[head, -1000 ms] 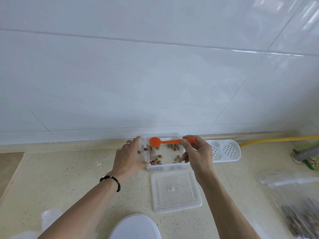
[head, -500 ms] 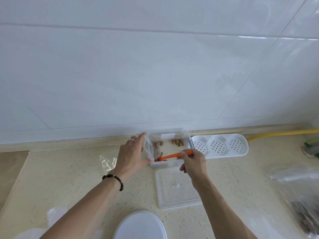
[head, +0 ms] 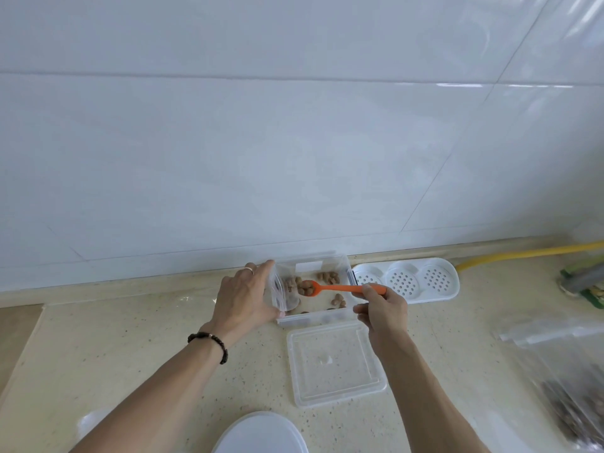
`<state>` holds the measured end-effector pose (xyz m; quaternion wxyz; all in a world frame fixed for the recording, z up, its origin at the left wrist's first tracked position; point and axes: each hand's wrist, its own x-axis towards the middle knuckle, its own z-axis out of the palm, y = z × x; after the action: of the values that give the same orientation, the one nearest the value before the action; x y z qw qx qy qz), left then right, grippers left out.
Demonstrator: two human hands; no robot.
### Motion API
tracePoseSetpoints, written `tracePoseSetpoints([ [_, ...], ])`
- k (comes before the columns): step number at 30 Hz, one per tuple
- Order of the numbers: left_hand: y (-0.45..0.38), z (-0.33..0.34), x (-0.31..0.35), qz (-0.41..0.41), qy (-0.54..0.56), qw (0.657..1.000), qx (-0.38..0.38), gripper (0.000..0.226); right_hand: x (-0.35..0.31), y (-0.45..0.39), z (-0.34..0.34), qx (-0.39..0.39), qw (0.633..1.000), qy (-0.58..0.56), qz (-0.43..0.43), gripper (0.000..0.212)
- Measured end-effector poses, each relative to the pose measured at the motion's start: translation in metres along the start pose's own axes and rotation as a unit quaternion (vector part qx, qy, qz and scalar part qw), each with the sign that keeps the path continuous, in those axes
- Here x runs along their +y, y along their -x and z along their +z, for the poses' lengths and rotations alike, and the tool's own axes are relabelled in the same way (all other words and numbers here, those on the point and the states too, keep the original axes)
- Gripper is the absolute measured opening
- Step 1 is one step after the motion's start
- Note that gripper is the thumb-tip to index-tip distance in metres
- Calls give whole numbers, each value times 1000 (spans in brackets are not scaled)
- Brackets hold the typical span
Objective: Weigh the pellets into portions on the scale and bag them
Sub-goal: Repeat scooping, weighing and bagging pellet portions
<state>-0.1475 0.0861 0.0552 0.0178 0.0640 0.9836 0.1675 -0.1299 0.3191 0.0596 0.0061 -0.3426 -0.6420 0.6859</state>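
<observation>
Two hands [head: 243, 297], one orange spoon [head: 340, 288], one clear container [head: 313, 318], one lid [head: 335, 362]

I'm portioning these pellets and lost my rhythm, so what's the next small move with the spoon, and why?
Probably lift the orange spoon and tip it into the small clear bag that the left hand holds at the container's left end. The bowl already carries pellets, and the right hand grips the handle.

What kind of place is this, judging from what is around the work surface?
Most likely a home kitchen. The work lies on a speckled stone countertop against a wall of large glossy white tiles. A yellow hose runs along the back edge at the right, which hints at a gas or water line.
</observation>
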Motion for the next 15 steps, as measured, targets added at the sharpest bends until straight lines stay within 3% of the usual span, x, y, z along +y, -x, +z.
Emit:
tracePoseSetpoints([
  [7, -10, 2, 11, -17, -17, 999, -28, 95, -42, 21, 5, -43, 992, 54, -104, 6],
  [11, -6, 5, 15, -28, 45, 998, -19, 99, -49, 50, 16, -134, 959, 144, -203, 5],
  [15, 6, -1, 17, -53, 115, 992, -8, 102, -61, 69, 5, -143, 950, 129, -245, 4],
])
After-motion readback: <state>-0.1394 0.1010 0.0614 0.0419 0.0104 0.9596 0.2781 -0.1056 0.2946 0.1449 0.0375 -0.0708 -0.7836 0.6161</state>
